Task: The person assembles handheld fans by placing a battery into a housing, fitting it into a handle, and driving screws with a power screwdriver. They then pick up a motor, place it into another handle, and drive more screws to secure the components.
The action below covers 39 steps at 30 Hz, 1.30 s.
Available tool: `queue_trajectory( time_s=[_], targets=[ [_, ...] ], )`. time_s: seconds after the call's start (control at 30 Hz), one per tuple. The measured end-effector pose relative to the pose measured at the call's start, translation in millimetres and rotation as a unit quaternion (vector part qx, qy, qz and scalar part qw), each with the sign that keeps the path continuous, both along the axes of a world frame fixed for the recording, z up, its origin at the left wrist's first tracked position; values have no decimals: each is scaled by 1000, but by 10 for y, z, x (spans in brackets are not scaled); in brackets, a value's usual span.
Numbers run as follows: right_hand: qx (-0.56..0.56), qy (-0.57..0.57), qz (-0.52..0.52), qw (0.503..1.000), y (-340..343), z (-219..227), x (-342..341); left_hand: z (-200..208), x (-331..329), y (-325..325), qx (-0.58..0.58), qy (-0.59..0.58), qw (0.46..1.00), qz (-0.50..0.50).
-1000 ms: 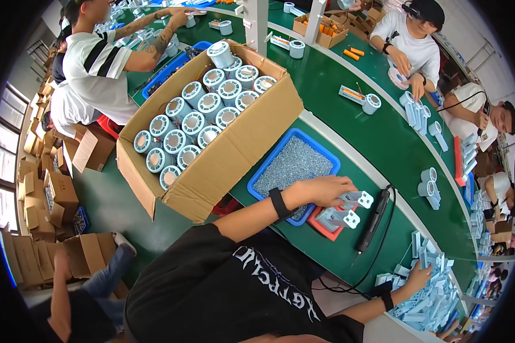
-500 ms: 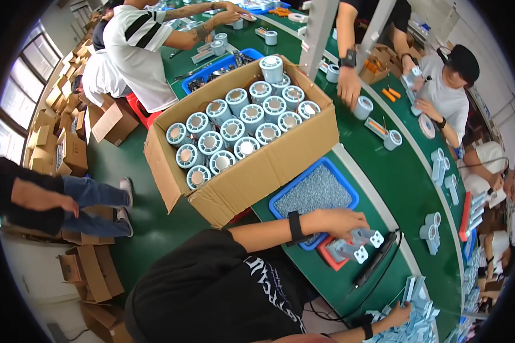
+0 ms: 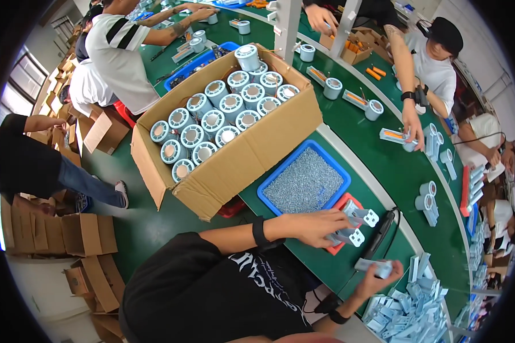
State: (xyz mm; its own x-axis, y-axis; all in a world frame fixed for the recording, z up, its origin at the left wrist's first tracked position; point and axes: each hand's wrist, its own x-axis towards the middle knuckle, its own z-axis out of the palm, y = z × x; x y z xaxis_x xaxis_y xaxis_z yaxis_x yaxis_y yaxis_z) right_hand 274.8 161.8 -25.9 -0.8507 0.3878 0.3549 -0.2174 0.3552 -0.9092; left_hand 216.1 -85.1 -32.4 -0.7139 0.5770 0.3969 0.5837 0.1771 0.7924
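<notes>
My left hand (image 3: 320,226) reaches over a red holder (image 3: 335,247), its fingers closed around the nearer of two pale blue plastic parts (image 3: 355,237) standing in it. The farther pale blue part (image 3: 369,218) sits beside it, white end outward. My right hand (image 3: 380,278) grips a loose pale blue plastic housing (image 3: 372,266) above the front of the bench. Below that hand lies a heap of similar pale blue pieces (image 3: 409,308). A black electric screwdriver (image 3: 380,234) with a cable rests just right of the holder.
A blue tray of small silvery screws (image 3: 306,180) lies behind my left hand. Beyond it stands an open cardboard box (image 3: 252,166) packed with round pale blue motor units. Along the green conveyor (image 3: 377,154), co-workers handle assemblies; one co-worker's hand (image 3: 413,130) touches a unit there.
My right hand has risen from the heap with a pale blue housing. My left hand has shifted on the parts in the holder. A co-worker's arm has moved right along the conveyor.
</notes>
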Motion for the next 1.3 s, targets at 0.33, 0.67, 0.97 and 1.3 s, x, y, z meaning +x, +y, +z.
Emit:
queue_trajectory(
  time_s=[0.33,0.67,0.97,1.3],
  targets=[
    [134,-139,63,979,-150,-554,312,72,-38,25,-40,-66,997,-11],
    [-414,21,167,894,-59,393,-38,-101,-76,0,-21,-44,998,-27],
    [-619,105,523,576,-48,-230,-294,78,-300,-160,-87,-35,995,-16],
    [-273,12,152,950,-68,-282,-159,-61,-205,-510,-315,-94,940,86]
  ],
)
